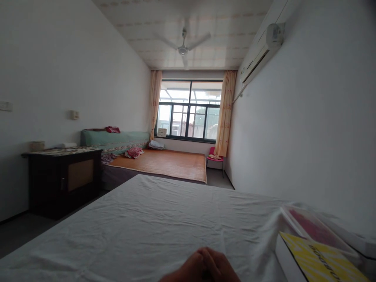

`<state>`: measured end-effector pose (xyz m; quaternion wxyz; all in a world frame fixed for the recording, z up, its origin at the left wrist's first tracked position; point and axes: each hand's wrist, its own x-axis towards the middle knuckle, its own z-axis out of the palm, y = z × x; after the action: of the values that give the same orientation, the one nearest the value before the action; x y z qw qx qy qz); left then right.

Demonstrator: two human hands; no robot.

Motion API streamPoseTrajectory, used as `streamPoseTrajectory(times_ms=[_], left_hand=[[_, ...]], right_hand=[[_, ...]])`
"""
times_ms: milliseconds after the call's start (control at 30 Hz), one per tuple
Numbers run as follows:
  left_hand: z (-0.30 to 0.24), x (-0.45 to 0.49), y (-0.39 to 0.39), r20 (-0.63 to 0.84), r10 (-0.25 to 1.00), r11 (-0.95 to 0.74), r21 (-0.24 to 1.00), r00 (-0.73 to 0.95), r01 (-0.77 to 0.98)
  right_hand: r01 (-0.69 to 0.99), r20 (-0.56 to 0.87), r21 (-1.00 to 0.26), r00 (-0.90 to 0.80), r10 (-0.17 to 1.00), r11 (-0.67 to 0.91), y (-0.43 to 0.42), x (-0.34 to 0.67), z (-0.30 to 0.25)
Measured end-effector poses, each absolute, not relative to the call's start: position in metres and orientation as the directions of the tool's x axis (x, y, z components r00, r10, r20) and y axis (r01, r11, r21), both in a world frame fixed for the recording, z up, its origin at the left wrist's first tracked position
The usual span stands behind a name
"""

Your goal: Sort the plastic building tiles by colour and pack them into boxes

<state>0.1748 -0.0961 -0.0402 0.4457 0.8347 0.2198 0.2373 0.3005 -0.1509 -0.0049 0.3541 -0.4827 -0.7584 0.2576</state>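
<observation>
At the bottom centre, my left hand (188, 267) and my right hand (219, 267) are drawn together, one against the other, with their fingers closed. No object shows in either of them, and the lower parts of both hands are cut off by the frame. They are over the near part of a surface covered with a wrinkled white cloth (152, 223). To the right of my hands lies a yellow and white box (320, 258) with dark lettering. Behind it is a clear plastic case (314, 225) with something red inside.
A dark cabinet (47, 184) stands at the left wall. Beyond the cloth is a bed with an orange-brown mat (170, 162). A pink chair (216, 154) sits by the curtained window (188, 111). A ceiling fan (183, 50) and an air conditioner (261, 53) are overhead.
</observation>
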Motion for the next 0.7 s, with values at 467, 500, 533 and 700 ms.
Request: streamPoseTrajectory(times_ms=[467,500,533,700], left_hand=[[-0.028,0.172,-0.107,0.260,0.553,-0.604,0.780,0.792,0.166],[-0.027,0.171,-0.108,0.273,0.560,-0.607,0.778,0.782,0.162],[-0.027,0.170,-0.108,0.285,0.567,-0.609,0.777,0.773,0.160],[-0.026,0.165,-0.114,0.289,0.563,-0.615,0.772,0.774,0.160]], right_hand=[[0.475,0.259,-0.795,-0.295,0.919,0.377,-0.154,0.301,-0.008],[0.472,0.246,-0.801,-0.302,0.921,0.368,-0.154,0.302,-0.008],[0.471,0.235,-0.804,-0.310,0.921,0.364,-0.153,0.302,-0.008],[0.428,0.230,-0.828,-0.331,0.915,0.362,-0.156,0.304,-0.007]])
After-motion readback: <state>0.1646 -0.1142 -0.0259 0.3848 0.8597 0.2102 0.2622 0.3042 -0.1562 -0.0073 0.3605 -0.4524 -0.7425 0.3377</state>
